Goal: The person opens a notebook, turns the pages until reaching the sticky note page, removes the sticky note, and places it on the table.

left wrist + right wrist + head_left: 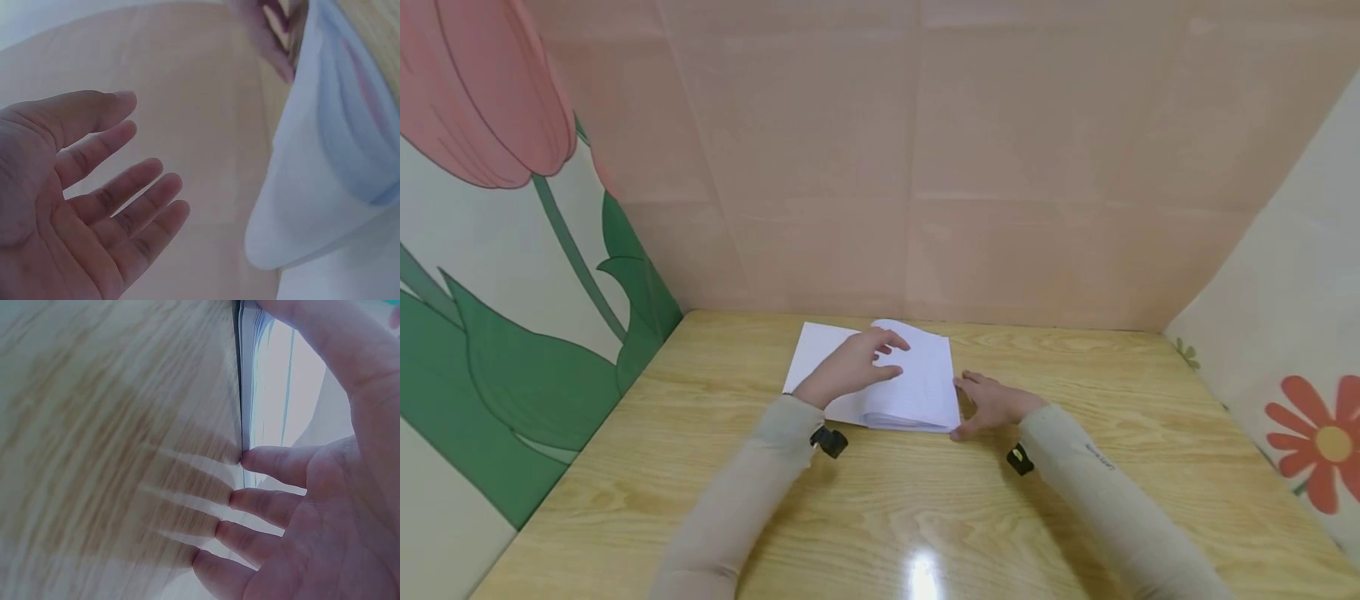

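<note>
Wooden table [880,492] — open notebook [928,379] touching right grip [991,402]

The right hand's grip [337,506] is spread wide, with the thumb up high and four fingers in a row below. The thumb reaches to the edge of a book [247,375], and the top finger of the row is at that edge too. Lots of thin, white pages sit in a stack. The fingertips are right by the brown, streaky counter [94,456], where finger shadows [197,478] make dark stripes.
</note>
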`<state>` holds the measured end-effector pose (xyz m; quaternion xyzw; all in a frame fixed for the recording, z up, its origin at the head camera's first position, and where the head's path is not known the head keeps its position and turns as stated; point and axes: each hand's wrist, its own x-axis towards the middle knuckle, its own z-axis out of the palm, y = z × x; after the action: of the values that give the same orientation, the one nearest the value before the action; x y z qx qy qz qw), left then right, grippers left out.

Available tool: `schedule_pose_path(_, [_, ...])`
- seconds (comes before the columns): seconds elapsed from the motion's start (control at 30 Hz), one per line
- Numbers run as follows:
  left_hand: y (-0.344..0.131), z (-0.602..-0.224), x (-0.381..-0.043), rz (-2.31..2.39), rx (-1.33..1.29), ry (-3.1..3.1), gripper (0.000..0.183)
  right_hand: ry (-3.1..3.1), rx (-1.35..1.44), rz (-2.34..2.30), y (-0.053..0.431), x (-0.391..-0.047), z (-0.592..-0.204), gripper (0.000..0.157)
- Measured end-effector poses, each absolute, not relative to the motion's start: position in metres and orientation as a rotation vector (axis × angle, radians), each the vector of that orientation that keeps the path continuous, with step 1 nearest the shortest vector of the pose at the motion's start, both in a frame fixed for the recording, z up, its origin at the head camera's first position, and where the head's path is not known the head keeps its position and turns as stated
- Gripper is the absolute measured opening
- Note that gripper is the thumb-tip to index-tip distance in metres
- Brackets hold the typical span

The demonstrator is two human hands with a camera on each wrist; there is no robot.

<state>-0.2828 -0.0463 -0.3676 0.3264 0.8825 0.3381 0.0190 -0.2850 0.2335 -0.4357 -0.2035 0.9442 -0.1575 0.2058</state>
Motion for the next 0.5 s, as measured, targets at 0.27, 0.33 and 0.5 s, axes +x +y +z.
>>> schedule_pose_path(0.27, [-0.029, -0.39, -0.281, 0.984, 1.012, 2.618, 0.034, 2.638, -0.564, -0.43, 0.231, -0.283, -0.432, 0.108])
schedule_pose_path(0.33, [-0.027, -0.396, -0.281, 0.967, 1.003, 2.604, 0.034, 2.639, -0.565, -0.427, 0.231, -0.283, -0.432, 0.108])
schedule_pose_path(0.5, [-0.023, -0.407, -0.284, 0.936, 1.013, 2.585, 0.033, 2.643, -0.564, -0.419, 0.232, -0.283, -0.432, 0.108])
